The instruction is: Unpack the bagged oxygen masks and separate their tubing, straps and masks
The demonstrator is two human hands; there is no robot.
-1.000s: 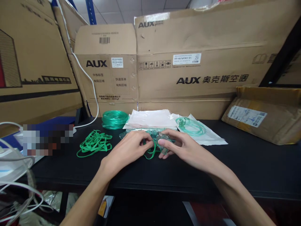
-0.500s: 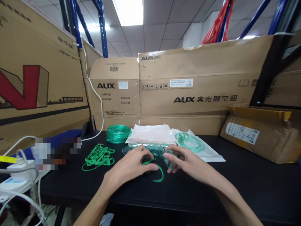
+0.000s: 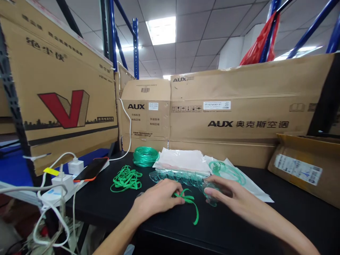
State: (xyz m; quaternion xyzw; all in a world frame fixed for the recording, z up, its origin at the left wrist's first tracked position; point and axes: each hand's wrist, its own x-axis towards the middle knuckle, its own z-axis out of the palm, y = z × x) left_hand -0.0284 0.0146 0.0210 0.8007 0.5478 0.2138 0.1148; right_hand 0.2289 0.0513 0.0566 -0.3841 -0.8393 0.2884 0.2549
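My left hand (image 3: 156, 199) is closed, pinching a green elastic strap (image 3: 191, 204) whose loose end curls down onto the black table (image 3: 278, 216). My right hand (image 3: 228, 197) is closed around a clear plastic mask (image 3: 209, 197) at the near end of a row of nested clear masks (image 3: 177, 176). The strap runs between the two hands. Behind the row lies a stack of clear plastic bags (image 3: 183, 160).
A pile of green straps (image 3: 125, 178) and a coil of green tubing (image 3: 145, 156) lie to the left. A bagged green tubing set (image 3: 225, 169) is at right. Cardboard boxes (image 3: 239, 109) wall the back. A phone (image 3: 91, 169) and power strip (image 3: 57, 187) sit far left.
The view has tilted up and swung left. The hands have drawn slightly apart, and more of the green strap hangs loose below my left hand.
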